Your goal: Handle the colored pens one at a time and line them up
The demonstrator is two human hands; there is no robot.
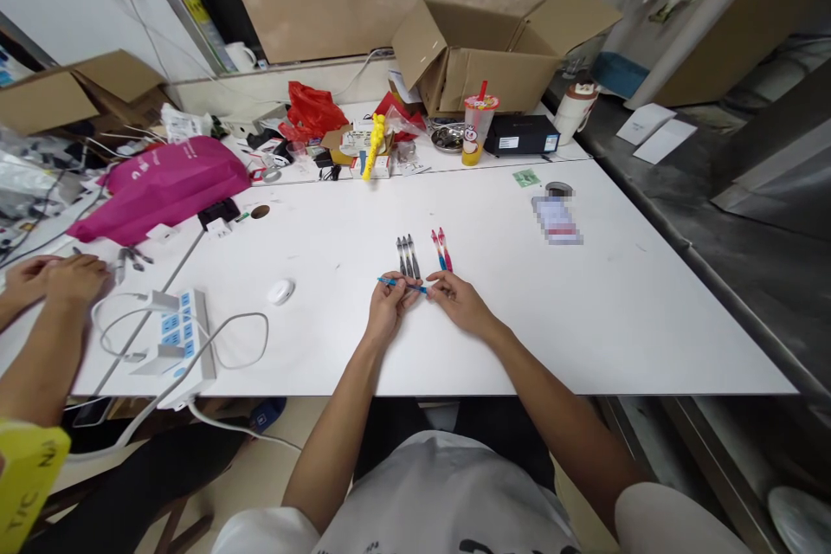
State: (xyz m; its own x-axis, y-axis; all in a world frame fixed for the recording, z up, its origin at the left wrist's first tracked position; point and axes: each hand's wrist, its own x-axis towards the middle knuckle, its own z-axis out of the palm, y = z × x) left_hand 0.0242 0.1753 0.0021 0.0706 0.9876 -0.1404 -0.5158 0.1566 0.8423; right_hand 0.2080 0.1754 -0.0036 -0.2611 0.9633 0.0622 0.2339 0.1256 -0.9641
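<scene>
A blue pen (pixel 415 286) is held level between both hands, just above the white table. My left hand (pixel 389 303) pinches it towards its left end. Fingers of my right hand (pixel 454 299) close on its right end. Right behind my left hand lie three black-and-clear pens (pixel 409 254) side by side, pointing away from me. To their right, behind my right hand, two pens with red tips (pixel 442 248) lie together; one has a blue lower part, the other a red one.
Left of my hands are a white oval case (pixel 281 292) and a power strip (pixel 188 338) with cables. Another person's hands (pixel 71 277) work at far left. Cup (pixel 479 130), black box (pixel 523 136) and carton (pixel 480 61) stand at the back; a pixelated item (pixel 557 221) lies right.
</scene>
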